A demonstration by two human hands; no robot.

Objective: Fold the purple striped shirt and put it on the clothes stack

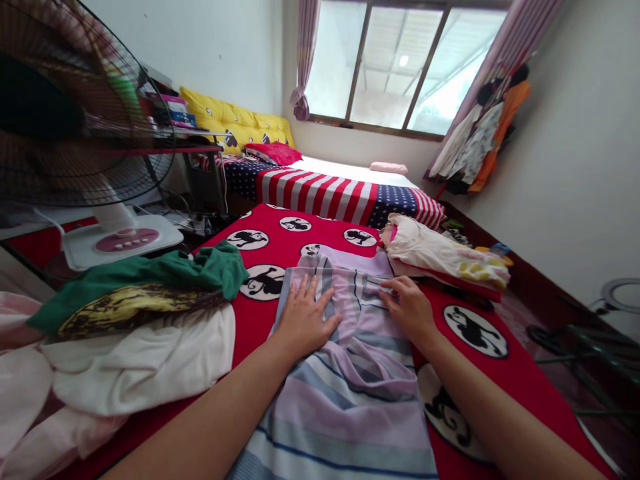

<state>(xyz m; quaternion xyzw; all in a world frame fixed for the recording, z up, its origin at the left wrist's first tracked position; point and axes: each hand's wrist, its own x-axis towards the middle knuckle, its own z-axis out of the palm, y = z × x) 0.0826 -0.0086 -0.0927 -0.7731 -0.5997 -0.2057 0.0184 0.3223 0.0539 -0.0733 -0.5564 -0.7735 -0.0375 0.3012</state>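
Note:
A lilac, grey and blue striped garment (350,420) lies lengthwise on the red bedding in front of me, wrinkled across its middle. My left hand (306,313) rests flat on its upper left part, fingers spread. At the upper right edge, my right hand (411,310) touches the cloth with bent, slightly parted fingers and does not visibly grip it. Beyond the hands, the garment's far end shows a straight edge with plain lilac cloth past it.
Left lie a green garment (150,280) and white clothes (150,360), beside a standing fan (125,233). A stack of folded clothes (440,253) sits at right on the red bedding (525,393). Farther back are a flag-patterned bed (320,190) and hanging clothes (480,140).

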